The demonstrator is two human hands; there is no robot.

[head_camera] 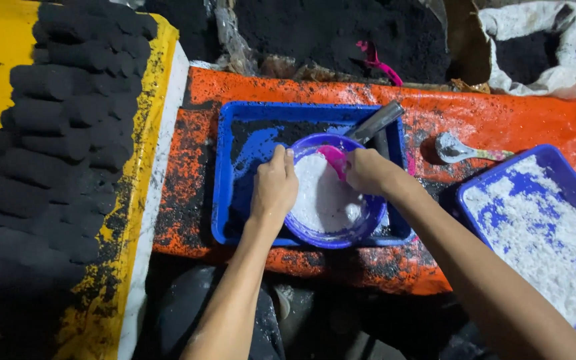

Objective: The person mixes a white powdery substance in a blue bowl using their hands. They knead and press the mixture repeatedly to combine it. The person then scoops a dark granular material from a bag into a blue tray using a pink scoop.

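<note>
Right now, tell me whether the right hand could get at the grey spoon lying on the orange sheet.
Probably yes: the right hand sits at the purple bowl, and nothing lies between it and the spoon.

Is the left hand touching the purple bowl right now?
Touching. The head view shows the left hand gripping the rim of the purple bowl, fingers curled over its left edge, with no gap visible.
</note>
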